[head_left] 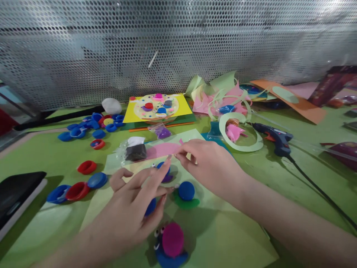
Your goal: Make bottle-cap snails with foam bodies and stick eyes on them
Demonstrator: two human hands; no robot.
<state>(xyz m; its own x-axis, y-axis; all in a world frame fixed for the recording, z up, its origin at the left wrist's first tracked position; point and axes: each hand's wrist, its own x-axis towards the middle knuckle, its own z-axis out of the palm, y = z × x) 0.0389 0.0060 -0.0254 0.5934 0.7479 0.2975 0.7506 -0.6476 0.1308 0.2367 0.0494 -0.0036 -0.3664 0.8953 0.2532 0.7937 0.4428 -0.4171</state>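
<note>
My right hand [208,163] pinches one end of a pink paper strip [163,149] above a pale green sheet [223,230]. My left hand [136,201] reaches in from the lower left, its forefinger stretched towards the strip, the other fingers curled over a blue bottle cap [151,207]. Just beyond the fingertips lies a blue cap with googly eyes on a purple shape [164,172]. A blue cap on a green foam shape [186,193] sits to the right of the left hand. A pink pompom snail on a blue base [170,243] lies near me.
Blue and red caps [83,128] are scattered at left, and a black tablet [16,197] lies at the left edge. A yellow card with a decorated disc [157,106] stands behind. Paper scraps [223,96] and a blue glue gun [275,136] with its cord lie at right.
</note>
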